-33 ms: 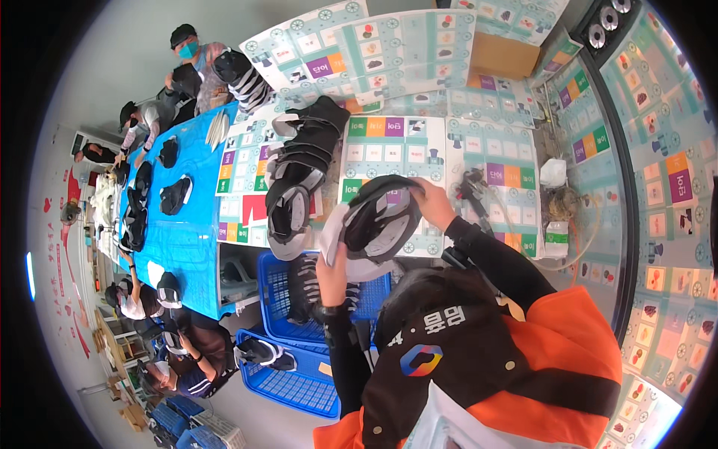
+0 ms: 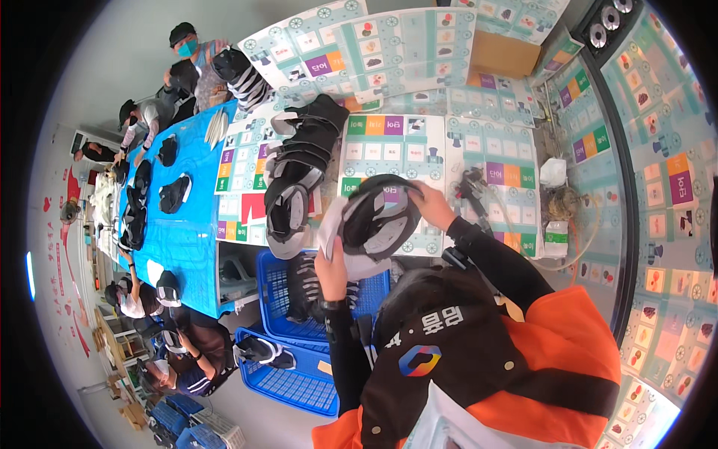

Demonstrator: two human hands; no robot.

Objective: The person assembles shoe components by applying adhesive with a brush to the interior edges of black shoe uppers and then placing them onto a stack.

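Note:
Held up in front of me over the table's near edge is a black cap [image 2: 366, 228], its grey-lined inside showing. My left hand [image 2: 330, 271] is closed on its pale brim at the left, thumb up. At the far right of the cap, the fingers of my right hand [image 2: 434, 205] are closed round the black rim. Just left of it, a row of nested black caps [image 2: 299, 153] lies on the table, the nearest showing a pale brim and grey lining.
Blue plastic baskets [image 2: 295, 378] stand below the table, with dark caps [image 2: 262, 353] in them. To the right lie a dark tool [image 2: 474, 196] with a hose. Past a blue-covered table [image 2: 198, 243] at left, several people [image 2: 179, 367] handle caps. Printed boards [image 2: 407, 56] line the back.

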